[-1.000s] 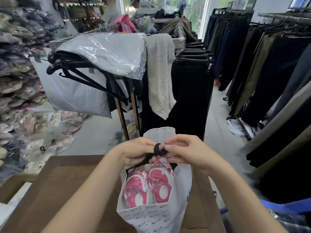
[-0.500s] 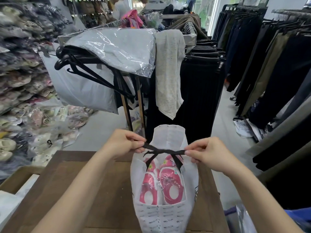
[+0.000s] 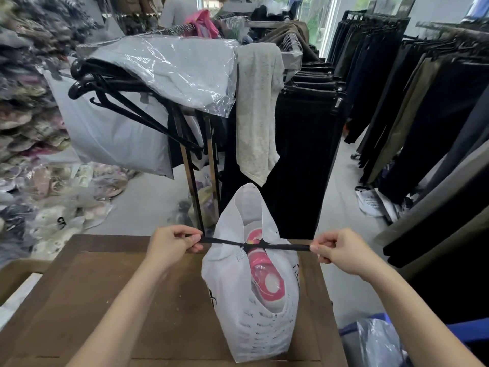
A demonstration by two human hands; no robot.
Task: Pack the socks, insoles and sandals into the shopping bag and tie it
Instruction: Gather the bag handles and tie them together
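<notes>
Clothing shop, brown table (image 3: 92,300): I see the white shopping bag (image 3: 238,300) upright on it, pink sandals (image 3: 267,276) inside. The left hand (image 3: 169,245) and right hand (image 3: 341,251) each pinch a black handle strap (image 3: 225,242), taut and crossed over the bag's mouth.

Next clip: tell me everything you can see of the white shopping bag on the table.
The shopping bag is white, of thin, fabric-like material, with small dark print low on its side. It stands upright on the brown table. Its black straps cross in a knot over the mouth and are pulled taut sideways: the left hand pinches one end, the right hand the other. Pink sandals in clear wrap show through the gap. The far side rises in a flap.
</notes>
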